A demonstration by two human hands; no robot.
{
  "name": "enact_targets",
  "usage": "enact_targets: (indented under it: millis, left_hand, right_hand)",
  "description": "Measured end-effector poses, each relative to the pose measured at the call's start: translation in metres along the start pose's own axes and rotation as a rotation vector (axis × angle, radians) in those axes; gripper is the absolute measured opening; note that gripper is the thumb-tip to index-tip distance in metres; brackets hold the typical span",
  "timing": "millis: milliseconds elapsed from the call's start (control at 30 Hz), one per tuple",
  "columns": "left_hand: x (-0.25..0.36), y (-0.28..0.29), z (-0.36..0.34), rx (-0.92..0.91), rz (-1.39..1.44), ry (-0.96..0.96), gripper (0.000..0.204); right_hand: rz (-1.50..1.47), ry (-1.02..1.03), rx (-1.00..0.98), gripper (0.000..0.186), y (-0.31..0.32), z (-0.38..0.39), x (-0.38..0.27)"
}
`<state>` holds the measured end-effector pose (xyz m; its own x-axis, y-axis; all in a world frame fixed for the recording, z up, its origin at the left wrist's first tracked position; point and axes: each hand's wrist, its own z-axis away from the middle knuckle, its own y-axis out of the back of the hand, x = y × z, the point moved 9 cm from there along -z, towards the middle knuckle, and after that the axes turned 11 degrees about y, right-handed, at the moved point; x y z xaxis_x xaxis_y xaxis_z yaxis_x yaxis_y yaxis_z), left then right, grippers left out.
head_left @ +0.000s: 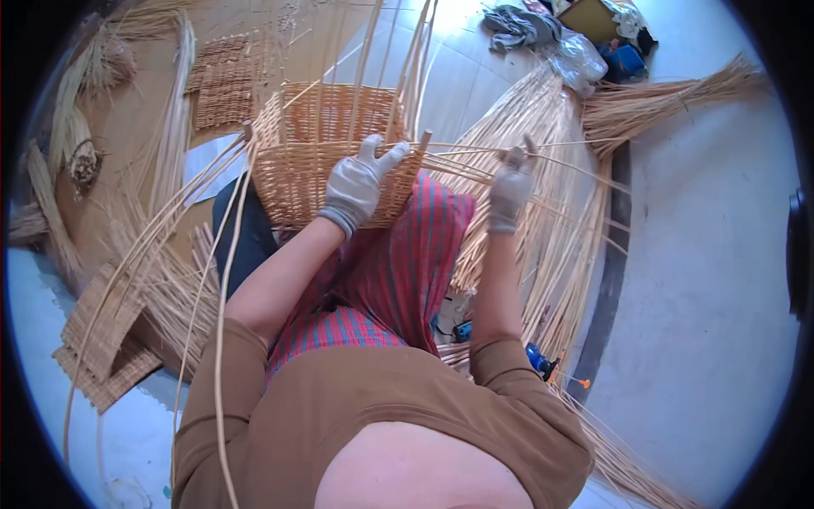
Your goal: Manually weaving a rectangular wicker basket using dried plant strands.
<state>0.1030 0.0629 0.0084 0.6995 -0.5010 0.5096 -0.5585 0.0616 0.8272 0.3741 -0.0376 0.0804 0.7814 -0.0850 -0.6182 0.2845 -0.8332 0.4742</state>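
A half-woven wicker basket (297,182) rests on my lap, its long upright stakes rising past the far side. My left hand (356,180), in a pale glove with a grey cuff, grips its near wall close to the right corner, thumb and forefinger at the rim. Out to the right, my gloved right hand (512,182) is closed on a thin cane strand (462,173) that runs from the basket's corner. Other strands stretch past that hand. A short thick corner post (425,140) stands at the basket's right end. Long loose canes (222,339) hang from the left corner.
A wide fan of cane (551,110) spreads over the floor at right, with another bundle (670,100) beyond. Woven mats (225,81) lie far left; woven panels (110,331) lie near left. A blue-handled tool (539,360) sits by my right elbow. Plastic bags (578,61) lie at the back.
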Motion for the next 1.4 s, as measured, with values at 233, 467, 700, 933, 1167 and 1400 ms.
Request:
enact_targets:
  millis: [233, 467, 700, 933, 1167, 1400]
  left_hand:
    - [-0.167, 0.091, 0.074, 0.552, 0.502, 0.614, 0.046]
    - [-0.256, 0.075, 0.068, 0.427, 0.955, 0.543, 0.036]
    - [-0.226, 0.091, 0.084, 0.191, 0.389, 0.485, 0.053]
    - [-0.181, 0.118, 0.068, 0.283, 0.561, 0.505, 0.078]
    - [-0.123, 0.088, 0.035, 0.071, -0.039, 0.136, 0.094]
    - [-0.130, 0.079, 0.038, 0.167, -0.205, 0.133, 0.089]
  right_hand:
    - [-0.198, 0.111, -0.182, 0.017, -0.028, 0.049, -0.053]
    - [-0.862, 0.499, -0.952, 0.026, -0.158, 0.178, -0.288]
    - [-1.075, 1.049, -0.773, 0.039, -0.115, 0.175, -0.348]
    - [-1.043, 0.190, -0.236, 0.021, -0.165, 0.075, -0.246]
    - [-0.851, -0.341, -0.277, 0.017, -0.196, 0.074, -0.139]
    - [-0.335, 0.279, -0.492, 0.061, -0.231, 0.014, -0.213]
